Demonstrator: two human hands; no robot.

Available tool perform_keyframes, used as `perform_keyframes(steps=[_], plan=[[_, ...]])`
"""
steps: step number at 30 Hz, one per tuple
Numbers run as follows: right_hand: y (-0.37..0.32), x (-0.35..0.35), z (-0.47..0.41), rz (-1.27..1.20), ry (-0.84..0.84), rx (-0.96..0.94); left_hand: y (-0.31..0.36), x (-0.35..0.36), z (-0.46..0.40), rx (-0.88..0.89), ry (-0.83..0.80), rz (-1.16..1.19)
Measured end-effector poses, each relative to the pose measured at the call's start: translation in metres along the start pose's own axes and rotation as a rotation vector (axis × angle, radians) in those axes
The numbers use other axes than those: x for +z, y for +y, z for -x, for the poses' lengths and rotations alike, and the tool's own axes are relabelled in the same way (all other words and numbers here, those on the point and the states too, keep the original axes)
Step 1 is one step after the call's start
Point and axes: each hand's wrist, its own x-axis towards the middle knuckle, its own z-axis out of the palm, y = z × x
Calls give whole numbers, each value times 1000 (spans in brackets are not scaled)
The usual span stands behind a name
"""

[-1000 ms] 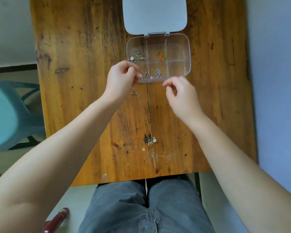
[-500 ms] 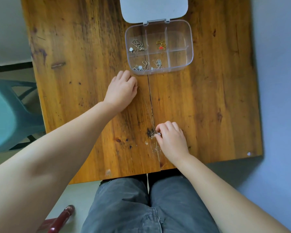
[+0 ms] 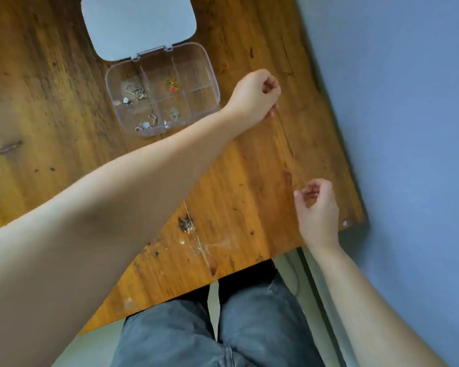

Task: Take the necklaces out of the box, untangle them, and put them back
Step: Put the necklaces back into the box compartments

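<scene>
A clear plastic compartment box [image 3: 215,84] lies open on the wooden table [image 3: 51,88], its pale lid [image 3: 138,25] folded back. Several small necklaces sit in its left and middle compartments, one gold with a red pendant [image 3: 172,86]. My left hand [image 3: 255,98] reaches across to the right of the box, fingers pinched shut. My right hand [image 3: 317,207] is near the table's right front corner, thumb and forefinger pinched. A very thin necklace chain [image 3: 285,152] runs faintly between the two hands, stretched above the wood.
The table's right edge borders a blue-grey wall [image 3: 408,128]. Its front edge runs just above my lap in grey jeans [image 3: 223,327]. A dark knot [image 3: 186,225] and pale scratches mark the wood near the front.
Both hands have lifted off the table and moved right. The left hand now sits right of the box, the right hand near the corner, with the chain drawn out between them. The view has tilted.
</scene>
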Motion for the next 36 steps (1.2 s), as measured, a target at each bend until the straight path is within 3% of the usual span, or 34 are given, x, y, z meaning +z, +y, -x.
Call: perform_keyframes(steps=[5,10,13,16,19,21,25,26,28,30,32,36], plan=[[28,0,-19,-50,113,165,6,55,-48,101,-51,-246],[39,7,-22,160,140,41,-19,72,-60,311,-44,-684],[37,4,-22,131,108,50,-23,67,-59,389,-82,-765],[26,-5,-29,90,118,37,-19,49,-44,437,-54,-632],[-12,-8,-65,77,97,-4,-17,-1,-17,400,178,-429],[-55,0,-99,28,17,-65,-26,-51,2,245,380,-361],[-155,47,-161,-111,-241,-188,-70,-151,18,-232,830,-233],[-178,65,-174,-132,-307,-193,-82,-171,15,-359,875,-210],[-219,101,-196,-191,-447,-146,-100,-197,2,-553,758,-122],[-245,125,-213,-314,-568,-44,-111,-208,-13,-602,588,98],[-256,135,-225,-393,-609,6,-113,-214,-20,-554,529,282],[-257,112,-229,-313,-574,-126,-105,-218,-10,-390,569,255]])
